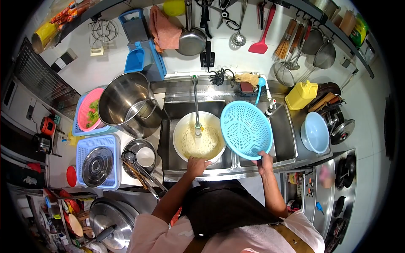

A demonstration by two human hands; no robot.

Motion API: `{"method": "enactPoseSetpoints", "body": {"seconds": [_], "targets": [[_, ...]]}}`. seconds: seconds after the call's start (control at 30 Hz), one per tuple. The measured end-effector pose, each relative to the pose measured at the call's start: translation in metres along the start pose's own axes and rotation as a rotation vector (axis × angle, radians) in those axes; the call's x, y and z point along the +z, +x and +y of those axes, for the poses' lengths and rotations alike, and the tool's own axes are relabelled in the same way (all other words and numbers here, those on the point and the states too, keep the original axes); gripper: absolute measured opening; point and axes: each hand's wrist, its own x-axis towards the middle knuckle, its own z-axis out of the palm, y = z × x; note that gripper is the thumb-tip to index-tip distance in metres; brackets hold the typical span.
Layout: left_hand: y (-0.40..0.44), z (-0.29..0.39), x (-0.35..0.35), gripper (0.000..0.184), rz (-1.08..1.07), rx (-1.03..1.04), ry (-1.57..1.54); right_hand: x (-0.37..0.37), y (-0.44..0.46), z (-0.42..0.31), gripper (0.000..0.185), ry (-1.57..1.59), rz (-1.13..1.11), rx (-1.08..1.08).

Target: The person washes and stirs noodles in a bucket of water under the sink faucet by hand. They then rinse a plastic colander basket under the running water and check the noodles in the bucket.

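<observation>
A white round basin (179, 149) stands in the left sink bowl, under the faucet (196, 109). Water runs from the spout onto pale, noodle-like food (206, 145) inside it. My left hand (197, 166) is at the basin's near rim, its fingers closed on that rim. With my right hand (264, 163) I grip the lower edge of a blue colander (247, 128), which is tilted over the divider and the right sink bowl. The colander is empty.
A large steel pot (122, 99) and a blue basket (110, 162) with a metal lid stand left of the sink. Steel bowls with utensils (141, 164) are nearer. At right are a yellow jug (300, 96) and a light-blue basin (314, 133). Tools hang on the back wall.
</observation>
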Motion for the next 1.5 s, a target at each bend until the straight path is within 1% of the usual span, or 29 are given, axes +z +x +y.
{"method": "enactPoseSetpoints", "body": {"seconds": [0.57,1.07,1.5], "targets": [[0.000,-0.003,0.006,0.042,0.078,0.049,0.001,0.004,-0.004,-0.003,0.042,0.006,-0.006,0.003],[-0.001,-0.001,0.003,0.040,0.060,0.039,0.016,0.002,-0.002,-0.001,0.042,-0.006,0.020,0.001],[-0.001,-0.002,0.004,0.038,0.094,0.060,-0.005,0.000,0.000,-0.002,0.042,-0.009,-0.010,-0.008]]}}
